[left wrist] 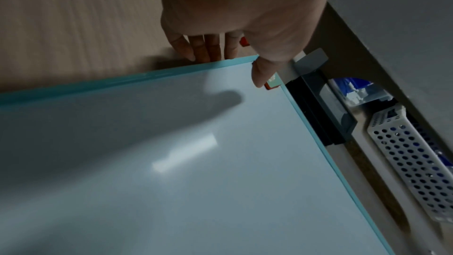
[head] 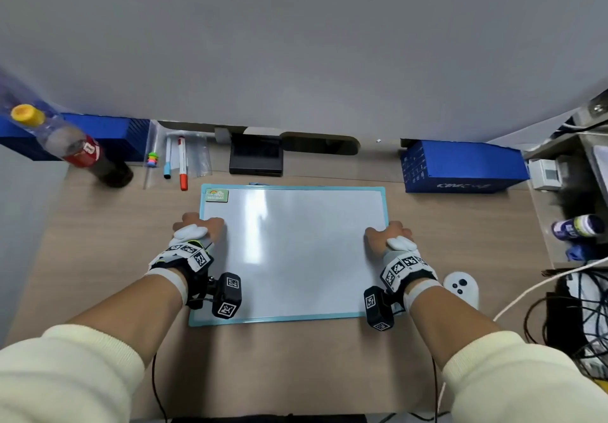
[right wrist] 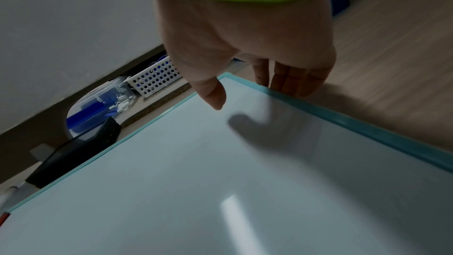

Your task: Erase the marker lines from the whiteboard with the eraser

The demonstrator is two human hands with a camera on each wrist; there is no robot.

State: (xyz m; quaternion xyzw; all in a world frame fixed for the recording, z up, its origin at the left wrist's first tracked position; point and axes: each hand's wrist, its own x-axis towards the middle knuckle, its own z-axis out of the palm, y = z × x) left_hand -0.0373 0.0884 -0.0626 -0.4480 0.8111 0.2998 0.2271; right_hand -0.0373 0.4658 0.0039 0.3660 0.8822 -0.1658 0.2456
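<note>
A wood-grain desk (head: 98,258) stands against a plain grey wall (head: 296,44); a dark cable slot (head: 320,143) runs along its far edge; soft light, probably from overhead, falls evenly.

Both arms wear cream sleeves (head: 82,370) pushed up the forearm. Each wrist carries a white band, a black strap with square black-and-white marker tags (head: 194,254), and a black camera block (head: 227,294) with thin black cable.

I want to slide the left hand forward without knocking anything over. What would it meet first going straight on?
Probably the red marker: the left hand points away along the whiteboard's left edge, with bare desk between. Depth is uncertain.
</note>
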